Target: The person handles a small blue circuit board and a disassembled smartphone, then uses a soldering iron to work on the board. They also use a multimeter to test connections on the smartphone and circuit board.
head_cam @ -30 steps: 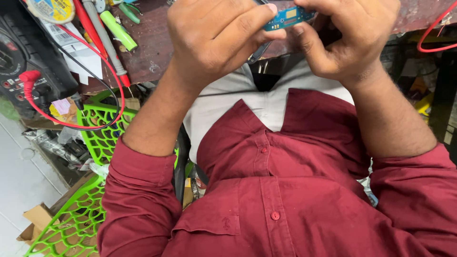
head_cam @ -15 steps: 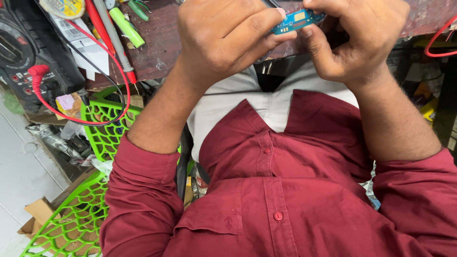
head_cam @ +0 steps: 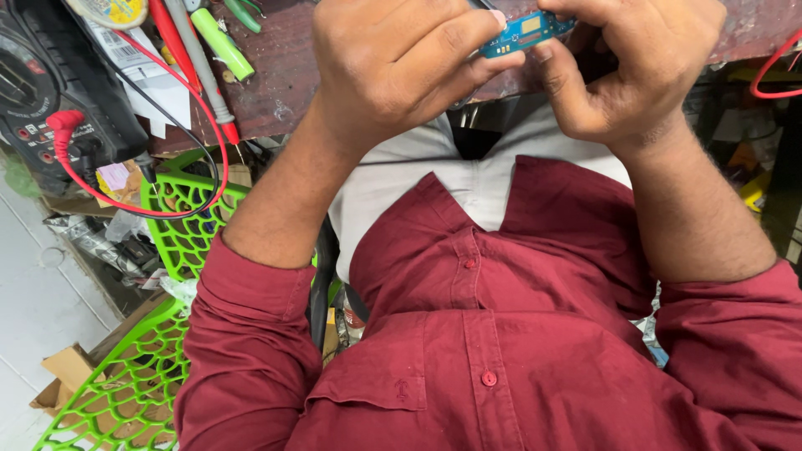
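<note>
A small blue circuit board [head_cam: 525,33] with gold contacts is held between both my hands at the top of the head view. My left hand [head_cam: 393,67] pinches its left end with thumb and fingers. My right hand [head_cam: 635,71] grips its right end, the thumb under the board. Both hands hover over the edge of a worn brown workbench [head_cam: 284,75]. Below them lie my maroon shirt [head_cam: 501,334] and rolled sleeves.
A black multimeter [head_cam: 50,92] with red and black leads [head_cam: 192,108] sits at the left on the bench. Beside it lie a green-handled tool [head_cam: 221,42] and probe pens. A green plastic lattice chair [head_cam: 142,351] stands below. A red wire [head_cam: 773,67] loops at the right.
The view has shifted slightly, so both hands and the board sit higher in the frame. My grip on the board is the same.
</note>
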`<state>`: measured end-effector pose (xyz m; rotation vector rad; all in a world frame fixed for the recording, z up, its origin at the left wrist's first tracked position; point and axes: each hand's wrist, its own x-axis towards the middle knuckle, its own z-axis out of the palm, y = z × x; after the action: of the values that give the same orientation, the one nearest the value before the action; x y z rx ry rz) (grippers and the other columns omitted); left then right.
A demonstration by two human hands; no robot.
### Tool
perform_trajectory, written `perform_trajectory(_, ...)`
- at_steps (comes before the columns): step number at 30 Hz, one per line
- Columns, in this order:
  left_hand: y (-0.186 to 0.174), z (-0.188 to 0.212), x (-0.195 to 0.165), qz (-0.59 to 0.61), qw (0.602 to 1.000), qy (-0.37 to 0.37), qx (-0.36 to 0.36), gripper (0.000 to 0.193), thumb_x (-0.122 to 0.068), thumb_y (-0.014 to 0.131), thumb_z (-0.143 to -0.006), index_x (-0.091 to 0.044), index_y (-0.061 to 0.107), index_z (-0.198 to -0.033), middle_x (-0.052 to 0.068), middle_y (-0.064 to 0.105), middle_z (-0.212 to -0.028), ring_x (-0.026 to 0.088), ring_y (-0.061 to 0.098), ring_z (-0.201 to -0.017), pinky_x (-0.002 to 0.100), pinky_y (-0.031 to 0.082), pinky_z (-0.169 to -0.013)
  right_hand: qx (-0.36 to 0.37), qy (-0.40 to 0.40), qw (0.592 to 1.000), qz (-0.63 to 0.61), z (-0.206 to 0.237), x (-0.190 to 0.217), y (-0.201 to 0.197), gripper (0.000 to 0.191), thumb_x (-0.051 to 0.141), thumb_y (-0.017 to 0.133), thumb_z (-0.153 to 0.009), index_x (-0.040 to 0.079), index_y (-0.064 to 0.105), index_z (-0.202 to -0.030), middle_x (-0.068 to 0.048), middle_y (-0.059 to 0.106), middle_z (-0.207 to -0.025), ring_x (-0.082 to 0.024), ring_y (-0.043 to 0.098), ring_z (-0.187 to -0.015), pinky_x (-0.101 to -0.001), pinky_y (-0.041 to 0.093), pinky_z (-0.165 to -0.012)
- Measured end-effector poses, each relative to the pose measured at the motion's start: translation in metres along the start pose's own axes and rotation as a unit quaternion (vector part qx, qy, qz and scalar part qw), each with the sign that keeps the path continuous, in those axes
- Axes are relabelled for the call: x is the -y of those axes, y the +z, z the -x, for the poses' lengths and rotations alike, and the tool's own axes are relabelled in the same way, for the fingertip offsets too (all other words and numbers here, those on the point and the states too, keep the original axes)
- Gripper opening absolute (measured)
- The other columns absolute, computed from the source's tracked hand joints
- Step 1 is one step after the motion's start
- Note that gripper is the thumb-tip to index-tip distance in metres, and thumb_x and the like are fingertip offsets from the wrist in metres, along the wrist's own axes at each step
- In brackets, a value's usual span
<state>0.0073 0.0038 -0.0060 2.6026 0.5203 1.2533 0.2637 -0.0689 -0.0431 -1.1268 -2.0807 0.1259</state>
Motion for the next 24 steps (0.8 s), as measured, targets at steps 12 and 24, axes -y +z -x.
perform_trajectory(12, 0.0015, -0.0022, -0.0025, 0.005, 1.0, -0.006, -0.012, 0.016, -0.011, 0.083, -0.097, -0.007, 0.069, -0.102, 0.002, 0.068, -0.09, 0.018, 0.067, -0.077, 0.033, 0.051, -0.069, -0.023, -0.051, 0.998, -0.007, -0.0043, 0.0019, 0.0001, 0.022, -0.002, 0.073, -0.098, 0.0, 0.075, -0.119, -0.009, 0.069, -0.095, -0.022, 0.065, -0.079, -0.0307, 0.048, -0.07)
perform_trajectory(24, 0.0035, 0.0044, -0.0017, -0.034, 0.998, -0.056, -0.024, 0.019, -0.022, 0.08, -0.095, -0.008, 0.072, -0.103, 0.003, 0.07, -0.086, 0.021, 0.066, -0.071, 0.035, 0.05, -0.065, -0.081, -0.067, 0.994, -0.009, 0.0036, -0.003, 0.0038, 0.03, -0.016, 0.081, -0.092, -0.004, 0.08, -0.119, -0.014, 0.07, -0.103, -0.019, 0.063, -0.076, -0.0299, 0.048, -0.066)
